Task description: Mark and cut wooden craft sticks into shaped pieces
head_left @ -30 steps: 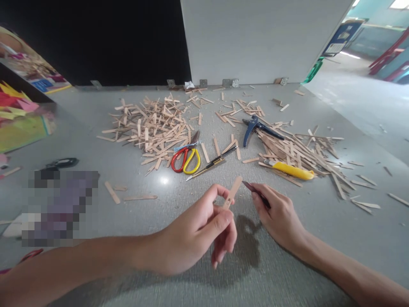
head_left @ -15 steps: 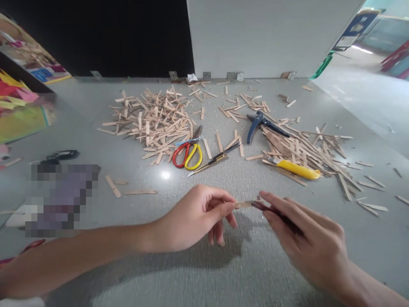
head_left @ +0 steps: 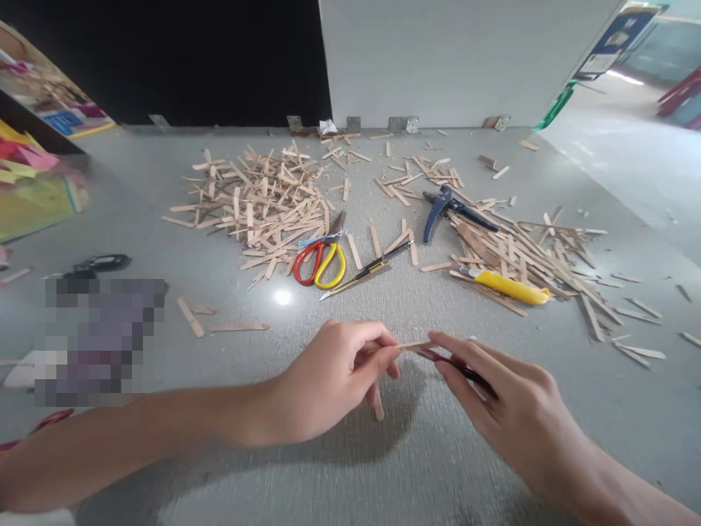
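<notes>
Near the bottom centre, my left hand [head_left: 334,380] pinches a thin wooden stick [head_left: 410,346] between thumb and forefinger. From the right, my right hand [head_left: 509,402] is closed round a dark, slim tool [head_left: 465,370], whose tip meets the stick's right part; the kind of tool is hard to make out. My right fingertips touch the stick's right end. Another wooden piece [head_left: 378,406] shows just below my left fingers. Scissors with a red and a yellow handle [head_left: 319,265] lie beyond my left hand, beside a dark pen-like tool [head_left: 366,272].
A heap of wooden sticks [head_left: 263,204] lies back left, and another pile [head_left: 509,256] at right. A blue-handled tool [head_left: 454,210] and a yellow cutter [head_left: 512,287] rest by the right pile. A white and black panel [head_left: 460,66] stands behind. A blurred-out object [head_left: 104,336] is at left.
My right hand and its tool have moved left, closer to my left hand. The held stick has turned and looks thinner. The piece below my left fingers now shows more.
</notes>
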`<action>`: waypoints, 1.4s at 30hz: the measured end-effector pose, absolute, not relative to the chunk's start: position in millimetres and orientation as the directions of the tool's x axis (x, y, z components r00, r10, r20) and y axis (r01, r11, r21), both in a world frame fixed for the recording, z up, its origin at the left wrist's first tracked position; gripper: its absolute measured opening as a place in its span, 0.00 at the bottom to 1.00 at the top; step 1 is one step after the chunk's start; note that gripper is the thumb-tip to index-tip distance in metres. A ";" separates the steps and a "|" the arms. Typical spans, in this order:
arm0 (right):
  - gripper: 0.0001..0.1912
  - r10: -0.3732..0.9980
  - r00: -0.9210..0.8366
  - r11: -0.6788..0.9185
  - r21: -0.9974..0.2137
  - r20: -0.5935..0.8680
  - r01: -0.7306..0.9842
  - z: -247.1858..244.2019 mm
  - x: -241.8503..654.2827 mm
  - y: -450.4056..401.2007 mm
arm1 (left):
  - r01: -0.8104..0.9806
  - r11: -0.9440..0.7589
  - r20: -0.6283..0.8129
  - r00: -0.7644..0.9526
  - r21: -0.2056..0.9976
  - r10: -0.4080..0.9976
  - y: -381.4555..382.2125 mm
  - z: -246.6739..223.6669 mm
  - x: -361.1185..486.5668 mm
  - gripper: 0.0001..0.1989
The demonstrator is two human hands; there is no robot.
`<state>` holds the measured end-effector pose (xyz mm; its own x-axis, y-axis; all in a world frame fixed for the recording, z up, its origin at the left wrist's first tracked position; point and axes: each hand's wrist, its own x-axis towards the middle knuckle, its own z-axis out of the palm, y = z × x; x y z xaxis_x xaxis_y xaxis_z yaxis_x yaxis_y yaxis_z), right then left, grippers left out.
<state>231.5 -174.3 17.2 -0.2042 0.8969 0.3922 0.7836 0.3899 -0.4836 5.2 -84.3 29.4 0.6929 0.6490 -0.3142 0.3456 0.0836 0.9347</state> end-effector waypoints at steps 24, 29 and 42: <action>0.07 0.944 -0.024 0.252 -0.674 0.329 0.694 14.1 220.0 -174.6 | 0.236 0.271 -0.357 0.693 0.933 0.626 -85.7 28.0 5.1 0.13; 0.09 0.962 0.006 0.214 -0.770 0.272 0.601 14.0 220.3 -171.1 | 0.174 0.354 -0.363 0.724 0.919 0.587 -81.6 33.4 6.8 0.15; 0.16 0.980 0.013 0.149 -0.781 0.197 0.606 9.6 221.0 -168.7 | 0.150 0.391 -0.369 0.729 0.908 0.577 -79.1 28.4 8.7 0.19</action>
<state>221.0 -168.7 9.6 0.0127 0.9803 0.1971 0.6058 0.1493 -0.7815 8.7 -79.1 28.4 0.7287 0.5772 -0.3686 0.1498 0.3909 0.9082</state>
